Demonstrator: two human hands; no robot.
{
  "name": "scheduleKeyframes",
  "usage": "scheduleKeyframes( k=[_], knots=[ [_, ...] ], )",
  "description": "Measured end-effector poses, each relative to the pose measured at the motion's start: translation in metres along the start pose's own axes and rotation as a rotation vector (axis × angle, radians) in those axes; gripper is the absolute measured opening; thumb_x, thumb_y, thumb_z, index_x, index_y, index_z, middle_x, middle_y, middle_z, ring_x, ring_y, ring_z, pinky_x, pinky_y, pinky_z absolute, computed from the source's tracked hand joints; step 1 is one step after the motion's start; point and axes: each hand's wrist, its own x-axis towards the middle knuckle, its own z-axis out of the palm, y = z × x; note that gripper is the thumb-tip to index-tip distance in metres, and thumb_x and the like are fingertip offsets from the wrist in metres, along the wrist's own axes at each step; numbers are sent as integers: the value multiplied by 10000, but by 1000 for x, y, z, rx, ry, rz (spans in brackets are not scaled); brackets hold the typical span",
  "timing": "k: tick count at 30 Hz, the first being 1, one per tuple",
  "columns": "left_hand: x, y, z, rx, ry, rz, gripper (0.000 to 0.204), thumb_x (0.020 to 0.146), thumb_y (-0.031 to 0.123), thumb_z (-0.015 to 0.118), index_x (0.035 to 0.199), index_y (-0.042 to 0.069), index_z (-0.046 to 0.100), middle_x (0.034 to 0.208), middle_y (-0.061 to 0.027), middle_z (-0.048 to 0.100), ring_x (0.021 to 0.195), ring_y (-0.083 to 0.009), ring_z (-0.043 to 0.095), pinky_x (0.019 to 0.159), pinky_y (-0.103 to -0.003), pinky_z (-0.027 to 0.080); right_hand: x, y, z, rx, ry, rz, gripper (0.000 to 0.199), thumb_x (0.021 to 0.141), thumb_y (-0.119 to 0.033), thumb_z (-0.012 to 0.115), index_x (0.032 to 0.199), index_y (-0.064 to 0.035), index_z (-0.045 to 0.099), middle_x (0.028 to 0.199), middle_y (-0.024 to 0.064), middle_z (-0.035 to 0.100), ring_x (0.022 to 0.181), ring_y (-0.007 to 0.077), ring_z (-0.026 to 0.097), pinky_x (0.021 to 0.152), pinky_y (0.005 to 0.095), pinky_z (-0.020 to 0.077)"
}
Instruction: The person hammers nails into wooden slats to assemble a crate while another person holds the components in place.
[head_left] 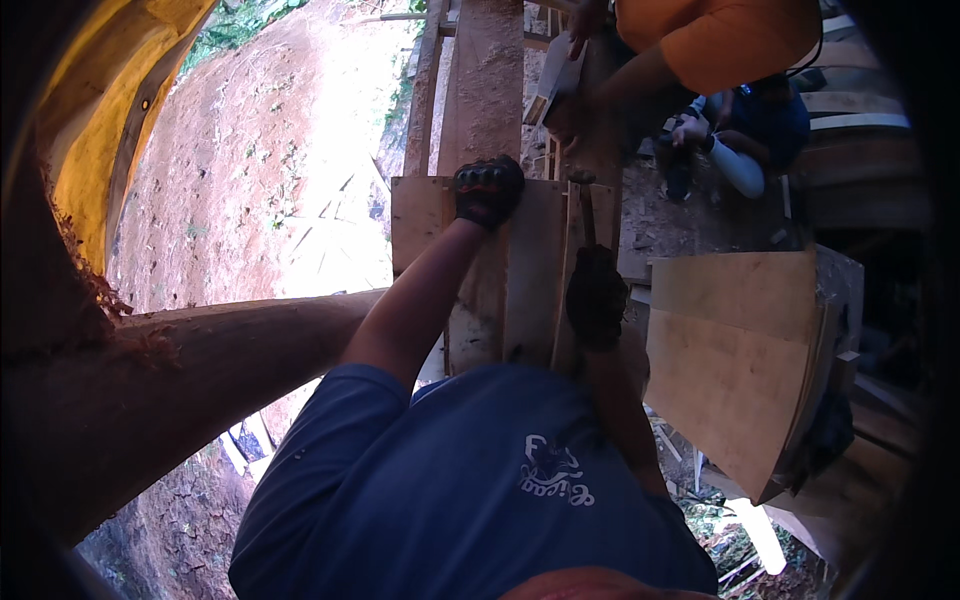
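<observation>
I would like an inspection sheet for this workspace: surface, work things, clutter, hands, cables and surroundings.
Surface: long plank with scattered specks.
Job's things: wooden boards side by side; hammer.
Clutter: thin wood scraps, lower right.
Hands: gloved left hand on the boards, grip unclear; gloved right hand around the hammer's handle.
Cables: none clearly seen.
Surroundings: person in orange; person in dark blue; thick log at left.

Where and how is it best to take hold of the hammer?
Probably by the handle, toward its near end, coming from the body side, where the gloved right hand holds it. The slim handle points back toward the person, with the hammer head at the far end.
</observation>
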Motion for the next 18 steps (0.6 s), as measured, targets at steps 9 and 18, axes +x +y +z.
scheduleKeyframes(
  k=[9, 18],
  knots=[
    [-1, -1, 5, 61, 89, 3, 189, 863, 196, 591, 683, 137, 585, 593, -98, 620, 574, -321, 673, 552, -485, 527, -4, 4, 21, -912, 130, -376, 157, 1037, -231, 553, 977, -124, 651, 773, 0, 557, 539, 158, 552, 486, 330, 475],
    [-5, -1, 8, 32, 171, 44, 198, 866, 213, 588, 685, 134, 595, 608, -112, 646, 579, -334, 682, 556, -503, 525, -16, 7, 25, -1055, -52, -557, 114, 1003, -250, 590, 951, -149, 601, 767, 5, 570, 528, 194, 570, 421, 352, 449]
  ],
)
